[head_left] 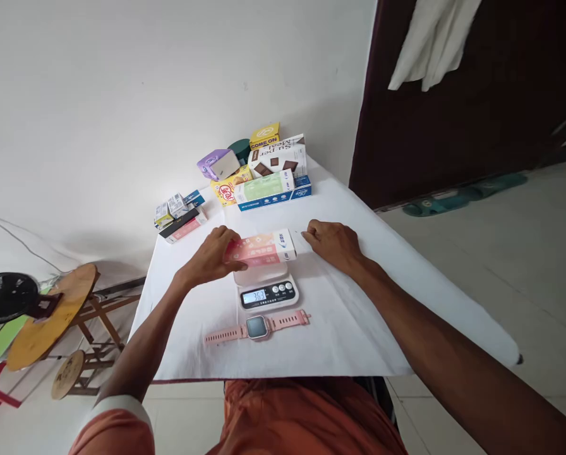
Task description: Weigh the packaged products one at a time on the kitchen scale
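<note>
My left hand [214, 256] grips the left end of a pink and orange carton [259, 248], thumb on the near side and fingers on the far side. The carton lies across the plate of a white kitchen scale [268, 289], whose lit display shows digits that look like 363. To the right of the carton, apart from it, my right hand [333, 243] rests on the white cloth with its fingers curled in and nothing visible in them. A smartwatch [257, 327] with a pink strap lies flat in front of the scale.
Several packages stand at the table's back, among them a purple pack [219, 165], a white chocolate-pictured bag [278, 158] and a green box [266, 187] on a blue box [276, 201]. Small boxes [176, 205] are stacked at the left edge. A wall borders the table's far side.
</note>
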Demonstrator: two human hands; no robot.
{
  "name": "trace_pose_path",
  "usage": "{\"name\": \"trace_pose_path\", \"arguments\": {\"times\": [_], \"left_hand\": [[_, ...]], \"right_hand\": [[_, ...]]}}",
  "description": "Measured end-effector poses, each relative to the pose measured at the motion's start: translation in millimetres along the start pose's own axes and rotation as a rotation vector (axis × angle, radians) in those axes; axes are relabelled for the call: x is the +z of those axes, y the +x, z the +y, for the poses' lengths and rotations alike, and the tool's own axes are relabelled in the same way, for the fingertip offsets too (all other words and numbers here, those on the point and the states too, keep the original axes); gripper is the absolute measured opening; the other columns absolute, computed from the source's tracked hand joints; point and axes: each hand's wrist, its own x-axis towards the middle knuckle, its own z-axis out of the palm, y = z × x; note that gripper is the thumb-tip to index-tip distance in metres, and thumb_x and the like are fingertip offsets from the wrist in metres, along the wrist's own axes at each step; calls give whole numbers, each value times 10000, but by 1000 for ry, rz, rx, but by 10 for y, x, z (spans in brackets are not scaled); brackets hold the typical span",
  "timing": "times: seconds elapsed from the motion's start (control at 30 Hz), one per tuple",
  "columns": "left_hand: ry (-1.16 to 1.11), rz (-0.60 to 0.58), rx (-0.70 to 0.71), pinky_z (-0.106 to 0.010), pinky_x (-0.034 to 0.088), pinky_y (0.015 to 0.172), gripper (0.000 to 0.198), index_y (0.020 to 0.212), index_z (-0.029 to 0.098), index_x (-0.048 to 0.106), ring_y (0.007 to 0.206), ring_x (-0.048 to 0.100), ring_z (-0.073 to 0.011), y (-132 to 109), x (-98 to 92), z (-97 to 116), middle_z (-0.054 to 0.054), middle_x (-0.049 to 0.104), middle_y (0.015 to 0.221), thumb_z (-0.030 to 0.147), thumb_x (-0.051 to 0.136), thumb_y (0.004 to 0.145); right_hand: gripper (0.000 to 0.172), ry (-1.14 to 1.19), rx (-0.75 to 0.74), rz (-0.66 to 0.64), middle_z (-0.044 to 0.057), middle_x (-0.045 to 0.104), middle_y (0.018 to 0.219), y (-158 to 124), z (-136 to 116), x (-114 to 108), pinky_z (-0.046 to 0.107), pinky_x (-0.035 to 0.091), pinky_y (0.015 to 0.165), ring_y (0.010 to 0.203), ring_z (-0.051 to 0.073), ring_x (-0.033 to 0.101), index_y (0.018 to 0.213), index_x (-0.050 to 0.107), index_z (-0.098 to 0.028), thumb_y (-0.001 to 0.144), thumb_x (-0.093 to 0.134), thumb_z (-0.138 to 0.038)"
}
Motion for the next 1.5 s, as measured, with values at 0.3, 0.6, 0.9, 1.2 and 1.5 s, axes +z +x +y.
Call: {"name": "trace_pose_path", "arguments": {"times": [0.3, 0.6, 0.9, 1.2, 1.5], "left_hand": [[53, -74, -81, -512, 491, 987, 560, 1270, 187, 567, 1166, 553, -340, -118, 246, 84, -140, 610, 1264, 379, 850, 826], [65, -63, 2, -514, 434, 1040, 632, 1393, 207, 536, 1261, 541, -351, -23, 345, 210, -154, 610, 1349, 485, 789, 885], [86, 161, -245, -473, 446, 1015, 452, 1304, 258, 599, 1204, 581, -325, -413, 64, -482, -112, 628, 1292, 470, 733, 929], [243, 152, -687, -518, 419, 1087, 360, 1283, 224, 599, 1377, 505, -378, -310, 173, -1774, -183, 585, 1406, 286, 678, 937], [295, 168, -663, -544, 447, 1064, 410, 1327, 263, 602, 1371, 495, -402, -271, 280, -1766, -180, 555, 1448, 245, 639, 919]], "right_hand": [[251, 9, 13, -13, 71, 779, 910, -7, -11, -9, 319, 359, 673, 828, 232, 681, 911, 701, -224, 993, 490, -334], [219, 20, -19, 33, 78, 764, 849, 43, 130, 150, 329, 372, 622, 745, 242, 657, 857, 675, -243, 954, 542, -388], [226, 53, -20, 14, 68, 744, 815, 34, 119, 119, 334, 380, 619, 729, 241, 644, 828, 654, -251, 949, 541, -405], [215, 48, -22, 17, 57, 736, 797, 20, 97, 94, 324, 380, 637, 742, 239, 660, 816, 628, -249, 954, 550, -393], [248, 58, -20, 22, 60, 762, 842, 35, 108, 106, 323, 383, 642, 771, 239, 673, 844, 668, -243, 966, 517, -397]]}}
